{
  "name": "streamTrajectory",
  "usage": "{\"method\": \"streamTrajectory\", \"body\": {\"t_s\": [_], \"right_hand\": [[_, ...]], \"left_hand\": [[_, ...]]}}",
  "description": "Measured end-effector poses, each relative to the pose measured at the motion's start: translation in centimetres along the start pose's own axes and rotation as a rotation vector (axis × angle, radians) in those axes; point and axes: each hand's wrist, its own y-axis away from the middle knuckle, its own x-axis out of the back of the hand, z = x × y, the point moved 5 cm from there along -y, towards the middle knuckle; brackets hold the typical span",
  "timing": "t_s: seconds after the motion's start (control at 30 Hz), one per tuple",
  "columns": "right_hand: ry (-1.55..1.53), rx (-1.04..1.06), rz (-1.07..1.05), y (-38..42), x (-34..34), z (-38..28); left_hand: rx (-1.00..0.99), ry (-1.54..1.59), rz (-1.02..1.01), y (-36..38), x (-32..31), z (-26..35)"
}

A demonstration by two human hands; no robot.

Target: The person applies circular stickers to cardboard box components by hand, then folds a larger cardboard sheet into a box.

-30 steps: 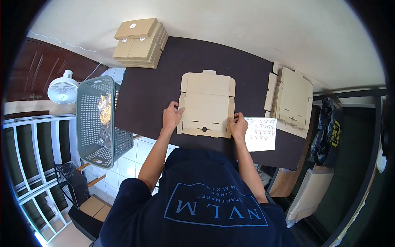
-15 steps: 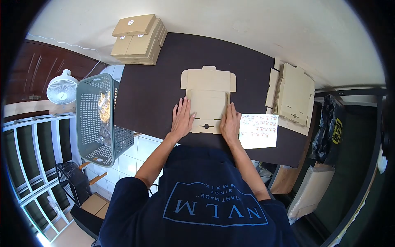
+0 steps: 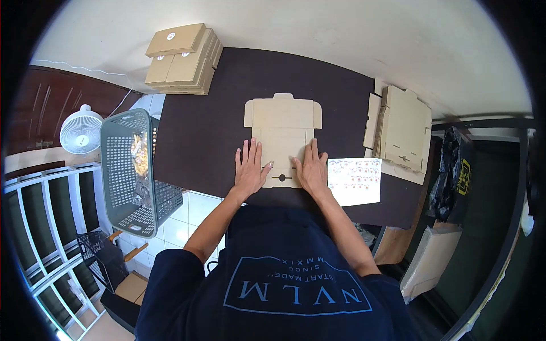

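Observation:
A flat cardboard box blank [image 3: 282, 142] lies on the dark table [image 3: 199, 136] in front of me, its wide flap and small tab at the far end. My left hand [image 3: 249, 170] rests on its left edge, fingers spread and pointing away from me. On the right edge lies my right hand [image 3: 311, 169], fingers extended, thumb reaching inward over the cardboard. Neither hand grips anything. Just right of my right hand is a white sheet with small red printed pictures [image 3: 354, 181].
Closed cardboard boxes [image 3: 182, 62] are stacked at the back left. More flat blanks [image 3: 405, 128] are piled at the right. A grey basket [image 3: 128, 210] holding plastic bags [image 3: 140, 153] stands left of the table, near a white fan [image 3: 81, 133].
My right hand has shifted inward over the right edge of the blank, its thumb now on the cardboard. My left hand's fingers have spread more. The view has moved slightly.

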Motion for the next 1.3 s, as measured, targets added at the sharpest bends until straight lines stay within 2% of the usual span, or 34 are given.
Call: {"method": "streamTrajectory", "body": {"t_s": [0.17, 0.27, 0.33, 0.37, 0.43, 0.47, 0.53, 0.57, 0.63, 0.7, 0.87, 1.0, 1.3], "right_hand": [[0.125, 0.047, -0.059, -0.8, -0.5, 0.3], [0.042, 0.0, -0.112, -0.9, 0.3, 0.1], [0.095, 0.007, -0.148, -1.0, 0.1, 0.0], [0.147, 0.015, -0.193, -0.9, -0.3, 0.0], [0.122, -0.002, -0.206, -1.1, -0.2, -0.3], [0.104, -0.011, -0.203, -1.4, 0.2, -0.3], [0.125, 0.015, -0.178, -0.9, 0.3, -0.1], [0.149, 0.054, -0.164, -0.8, 0.4, -0.1], [0.111, 0.018, -0.193, -0.6, 0.1, 0.2], [0.064, -0.025, -0.226, 0.1, -0.2, 0.3], [0.196, 0.002, -0.19, 1.0, -0.4, -0.5], [0.143, 0.007, -0.295, 3.0, -0.7, -0.3], [0.039, 0.007, -0.336, 7.3, -0.8, 0.3]], "left_hand": [[-0.009, 0.0, -0.031, 0.2, -0.3, 0.0], [-0.008, -0.006, -0.016, -0.4, 0.5, 0.4], [0.09, 0.019, -0.156, -1.0, 2.1, 1.1], [0.088, 0.018, -0.155, -1.6, 2.0, 1.3], [0.044, 0.114, 0.098, -2.8, 3.2, 1.9], [0.033, 0.114, 0.099, -3.8, 3.2, 2.5], [-0.213, 0.284, 0.185, -6.0, 3.7, 5.5], [-0.218, 0.288, 0.189, -7.3, 3.6, 6.5], [-0.412, 0.355, 0.005, -9.2, 1.7, 8.6], [-0.436, 0.285, -0.056, -9.9, 0.0, 8.7], [-0.487, 0.138, 0.002, -10.3, -1.4, 8.2], [-0.494, 0.1, 0.018, -10.4, -1.4, 8.1], [-0.46, 0.098, -0.007, -10.4, -1.7, 8.1]]}}
